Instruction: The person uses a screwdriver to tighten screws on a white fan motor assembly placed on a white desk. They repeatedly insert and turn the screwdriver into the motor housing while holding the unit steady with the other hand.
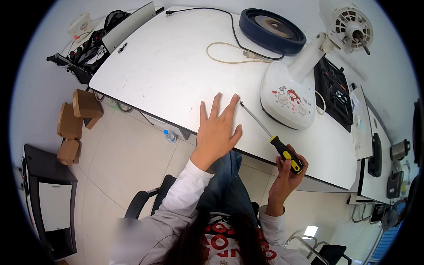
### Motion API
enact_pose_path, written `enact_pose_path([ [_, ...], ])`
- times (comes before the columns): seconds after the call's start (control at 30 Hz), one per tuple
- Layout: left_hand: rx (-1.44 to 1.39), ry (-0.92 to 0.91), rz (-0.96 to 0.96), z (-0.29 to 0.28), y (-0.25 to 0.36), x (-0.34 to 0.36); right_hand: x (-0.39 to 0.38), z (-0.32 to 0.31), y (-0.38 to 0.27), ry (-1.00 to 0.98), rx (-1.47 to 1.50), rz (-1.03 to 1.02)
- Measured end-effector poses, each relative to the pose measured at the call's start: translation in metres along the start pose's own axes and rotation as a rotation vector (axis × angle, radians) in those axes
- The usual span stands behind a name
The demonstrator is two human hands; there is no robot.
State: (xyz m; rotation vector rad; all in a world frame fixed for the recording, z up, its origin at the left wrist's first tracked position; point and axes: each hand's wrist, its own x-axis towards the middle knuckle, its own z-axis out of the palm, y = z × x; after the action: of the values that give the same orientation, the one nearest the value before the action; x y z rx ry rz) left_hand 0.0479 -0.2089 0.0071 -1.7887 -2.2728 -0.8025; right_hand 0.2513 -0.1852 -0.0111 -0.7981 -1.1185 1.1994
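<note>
White tabletop and pale tiled floor surround one screwdriver, its yellow-and-black handle leading into a slim silver shaft. One white fan stands toward the tabletop's right end, its base bearing a red cartoon print and two dials, its motor housing raised on a slanted neck with a shaft jutting out. Two cords, one black and one beige, lie toward the far edge near one dark blue round piece; one black tool case sits to the fan's right. Above the near edge, fingers and thumb of the right hand clamp the screwdriver's handle, while the left hand spreads its fingers apart over the tabletop, index fingertip just beside the screwdriver's tip.
</note>
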Motion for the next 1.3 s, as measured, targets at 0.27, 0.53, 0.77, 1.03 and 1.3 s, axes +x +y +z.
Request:
enact_pose_path([
  [0.27,0.05,-0.018,0.076,-0.001,-0.001,0.0,-0.001,0.001,0.0,-0.001,0.008,0.004],
  [0.53,0.062,-0.042,0.06,0.001,-0.001,0.0,-0.006,-0.004,-0.003,0.021,0.02,0.008],
  [0.77,-0.019,0.004,0.013,-0.002,-0.001,-0.002,-0.011,-0.012,-0.011,0.055,-0.009,-0.021],
  [1.03,-0.032,-0.007,0.017,-0.001,-0.003,-0.005,0.006,-0.033,-0.031,0.192,-0.02,-0.167],
  [1.3,0.013,-0.03,0.065,0.0,-0.001,0.001,0.053,-0.045,-0.088,0.259,-0.059,-0.494],
])
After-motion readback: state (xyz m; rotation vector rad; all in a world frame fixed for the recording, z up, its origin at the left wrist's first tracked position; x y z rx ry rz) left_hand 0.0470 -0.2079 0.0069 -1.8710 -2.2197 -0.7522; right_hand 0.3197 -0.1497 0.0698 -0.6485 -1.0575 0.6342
